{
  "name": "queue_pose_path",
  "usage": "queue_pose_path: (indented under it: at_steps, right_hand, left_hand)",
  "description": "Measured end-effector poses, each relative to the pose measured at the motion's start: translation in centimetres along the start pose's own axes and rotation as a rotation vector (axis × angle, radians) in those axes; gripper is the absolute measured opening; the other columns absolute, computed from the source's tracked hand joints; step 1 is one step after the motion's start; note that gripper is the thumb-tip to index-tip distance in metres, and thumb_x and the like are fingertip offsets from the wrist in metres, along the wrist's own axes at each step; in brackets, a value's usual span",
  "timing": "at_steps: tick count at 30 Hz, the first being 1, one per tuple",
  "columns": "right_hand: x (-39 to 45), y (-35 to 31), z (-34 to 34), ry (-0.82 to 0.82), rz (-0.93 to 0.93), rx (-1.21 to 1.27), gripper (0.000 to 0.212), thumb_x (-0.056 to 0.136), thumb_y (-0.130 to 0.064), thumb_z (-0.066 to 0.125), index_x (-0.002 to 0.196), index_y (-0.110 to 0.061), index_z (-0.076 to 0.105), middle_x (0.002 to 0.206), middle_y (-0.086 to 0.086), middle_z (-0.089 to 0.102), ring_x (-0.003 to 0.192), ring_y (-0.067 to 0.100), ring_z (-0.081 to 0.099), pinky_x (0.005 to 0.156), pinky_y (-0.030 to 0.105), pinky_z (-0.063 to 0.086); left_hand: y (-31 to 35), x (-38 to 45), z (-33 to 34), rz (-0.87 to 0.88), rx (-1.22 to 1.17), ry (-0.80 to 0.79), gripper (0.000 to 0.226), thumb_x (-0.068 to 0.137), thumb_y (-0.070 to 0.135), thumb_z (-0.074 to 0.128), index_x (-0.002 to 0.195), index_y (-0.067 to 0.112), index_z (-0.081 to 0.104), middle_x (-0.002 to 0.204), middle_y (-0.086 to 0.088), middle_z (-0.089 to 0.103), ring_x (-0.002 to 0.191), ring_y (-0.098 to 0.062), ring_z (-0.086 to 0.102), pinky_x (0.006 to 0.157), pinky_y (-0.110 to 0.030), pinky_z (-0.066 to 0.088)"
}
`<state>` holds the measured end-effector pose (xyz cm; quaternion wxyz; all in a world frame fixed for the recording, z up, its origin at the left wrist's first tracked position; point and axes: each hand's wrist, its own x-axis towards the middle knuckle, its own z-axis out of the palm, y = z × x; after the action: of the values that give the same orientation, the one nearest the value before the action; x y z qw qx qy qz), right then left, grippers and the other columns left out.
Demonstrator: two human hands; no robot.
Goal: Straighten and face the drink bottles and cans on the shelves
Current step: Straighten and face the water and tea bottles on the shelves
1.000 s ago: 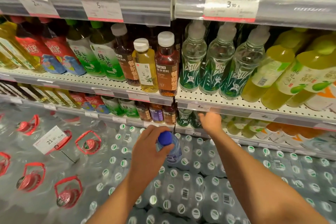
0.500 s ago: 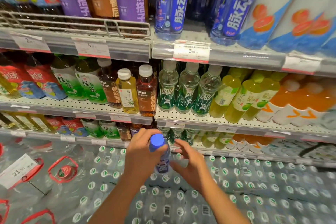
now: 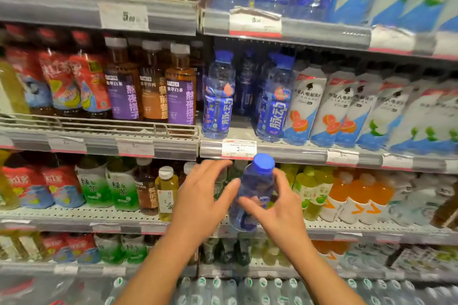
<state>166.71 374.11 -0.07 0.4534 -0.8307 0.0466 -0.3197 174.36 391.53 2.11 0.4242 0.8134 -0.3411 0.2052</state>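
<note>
A clear blue bottle (image 3: pixel 257 181) with a blue cap is held upright in front of the shelves, just below a shelf rail (image 3: pixel 285 155). My right hand (image 3: pixel 282 205) grips it from the right, fingers curled across its front. My left hand (image 3: pixel 200 200) is to its left with fingers spread and only the thumb touching the bottle. On the shelf above stand two matching blue bottles (image 3: pixel 218 96) (image 3: pixel 275 104), labels forward, with a gap between them and darker bottles set further back.
Brown tea bottles (image 3: pixel 178 86) stand left of the blue ones behind a wire guard, white grapefruit bottles (image 3: pixel 304 106) to the right. Green tea (image 3: pixel 121 186) and orange drinks (image 3: pixel 361 193) fill the shelf behind my hands. Shrink-wrapped water packs (image 3: pixel 223 290) lie below.
The bottle has risen from above the water packs to just below the blue bottles' shelf. My right hand left the lower shelf edge and took hold of it; my left hand's fingers spread off it.
</note>
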Motion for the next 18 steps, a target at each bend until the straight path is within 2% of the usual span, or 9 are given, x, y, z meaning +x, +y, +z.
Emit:
queue_pose_path:
  at_steps: [2, 3, 6, 9, 13, 16, 18]
  right_hand:
    - [2.8, -2.3, -1.0, 0.072, -0.043, 0.035, 0.069, 0.067, -0.051, 0.087, 0.125, -0.033, 0.053, 0.111, -0.018, 0.071, 0.099, 0.001, 0.069, 0.087, 0.027, 0.054]
    - [4.1, -3.2, -1.4, 0.1, -0.061, 0.052, 0.071, 0.067, -0.052, 0.086, 0.126, -0.032, 0.052, 0.112, -0.015, 0.072, 0.1, 0.004, 0.069, 0.089, 0.033, 0.055]
    - [7.9, -5.7, -2.0, 0.183, -0.092, 0.079, 0.076, 0.07, -0.051, 0.085, 0.133, -0.024, 0.05, 0.119, -0.009, 0.069, 0.108, 0.011, 0.067, 0.097, 0.045, 0.053]
    - [11.1, -7.6, -1.9, 0.268, -0.112, 0.074, 0.07, 0.074, -0.043, 0.086, 0.13, -0.022, 0.051, 0.118, -0.009, 0.07, 0.107, 0.012, 0.068, 0.098, 0.046, 0.052]
    - [14.1, -8.9, -1.3, 0.353, -0.122, 0.012, 0.073, 0.075, -0.046, 0.085, 0.134, -0.023, 0.047, 0.119, -0.008, 0.068, 0.108, 0.013, 0.065, 0.098, 0.043, 0.051]
    - [15.7, -9.0, -0.6, 0.355, -0.124, -0.049, 0.076, 0.076, -0.044, 0.085, 0.136, -0.021, 0.045, 0.122, -0.005, 0.067, 0.109, 0.016, 0.064, 0.095, 0.036, 0.05]
    - [16.6, -8.8, -0.1, 0.35, -0.143, -0.127, 0.074, 0.076, -0.041, 0.086, 0.134, -0.015, 0.048, 0.124, 0.0, 0.061, 0.111, 0.018, 0.06, 0.093, 0.029, 0.045]
  left_hand:
    - [-1.6, 1.4, -1.1, 0.003, 0.15, 0.032, 0.052, 0.095, 0.054, 0.045, 0.136, 0.024, 0.059, 0.135, 0.007, 0.057, 0.127, -0.017, 0.049, 0.107, -0.036, 0.042]
    - [-2.5, 2.0, -1.5, -0.015, 0.243, 0.034, 0.056, 0.096, 0.054, 0.045, 0.14, 0.022, 0.056, 0.144, 0.002, 0.053, 0.134, -0.022, 0.044, 0.112, -0.042, 0.039]
    - [-5.3, 3.4, -2.0, -0.1, 0.448, 0.004, 0.066, 0.099, 0.054, 0.047, 0.157, 0.025, 0.032, 0.168, -0.004, 0.02, 0.155, -0.031, 0.013, 0.124, -0.052, 0.023]
    - [-7.5, 4.2, -2.0, -0.132, 0.515, -0.031, 0.076, 0.099, 0.057, 0.044, 0.162, 0.025, 0.018, 0.172, -0.003, -0.004, 0.158, -0.03, -0.005, 0.125, -0.056, 0.016]
    - [-9.5, 4.0, -1.3, -0.113, 0.595, -0.095, 0.079, 0.1, 0.063, 0.033, 0.164, 0.028, 0.004, 0.165, 0.001, -0.034, 0.157, -0.029, -0.01, 0.125, -0.056, 0.013]
    - [-10.3, 3.7, -1.2, -0.095, 0.605, -0.088, 0.077, 0.1, 0.063, 0.033, 0.164, 0.03, 0.004, 0.165, 0.002, -0.033, 0.158, -0.027, -0.007, 0.125, -0.056, 0.018]
    - [-10.4, 3.8, -1.3, -0.091, 0.61, -0.084, 0.077, 0.1, 0.064, 0.032, 0.164, 0.031, 0.006, 0.166, 0.003, -0.032, 0.158, -0.027, -0.003, 0.124, -0.055, 0.02]
